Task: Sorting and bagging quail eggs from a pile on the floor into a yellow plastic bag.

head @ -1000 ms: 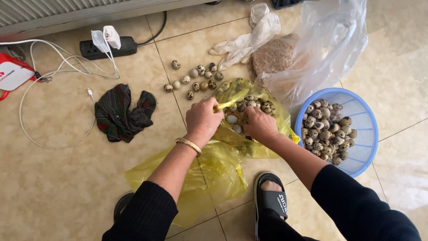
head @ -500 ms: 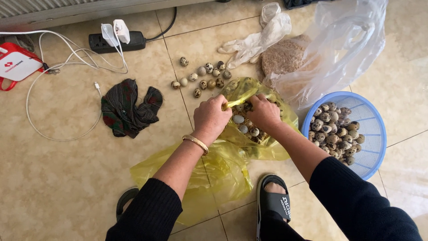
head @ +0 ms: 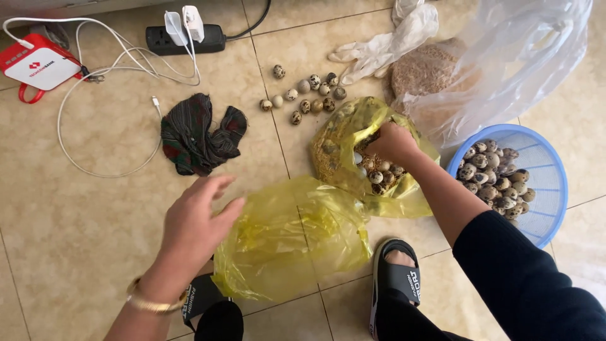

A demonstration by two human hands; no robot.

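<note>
A yellow plastic bag (head: 344, 136) lies open on the tiled floor, with several speckled quail eggs (head: 377, 174) and husk inside. My right hand (head: 392, 143) reaches into its mouth, fingers closed among the eggs; what they hold is hidden. My left hand (head: 196, 218) hovers open, fingers spread, just left of a second, flattened yellow bag (head: 290, 237), touching nothing. A blue plastic basket (head: 548, 208) at the right holds many quail eggs (head: 493, 177). Several loose eggs (head: 306, 98) lie on the floor beyond the bag.
A clear plastic bag (head: 505, 63) with husk (head: 423, 71) and white gloves (head: 385, 44) lie at the back right. A dark cloth (head: 199, 136), white cables, a power strip (head: 186, 38) and a red-and-white box (head: 41, 66) are at the left. My sandalled feet (head: 398, 278) are near.
My left hand has let go of the yellow bag's rim and pulled back to the lower left, open. My right hand has gone deeper into the bag.
</note>
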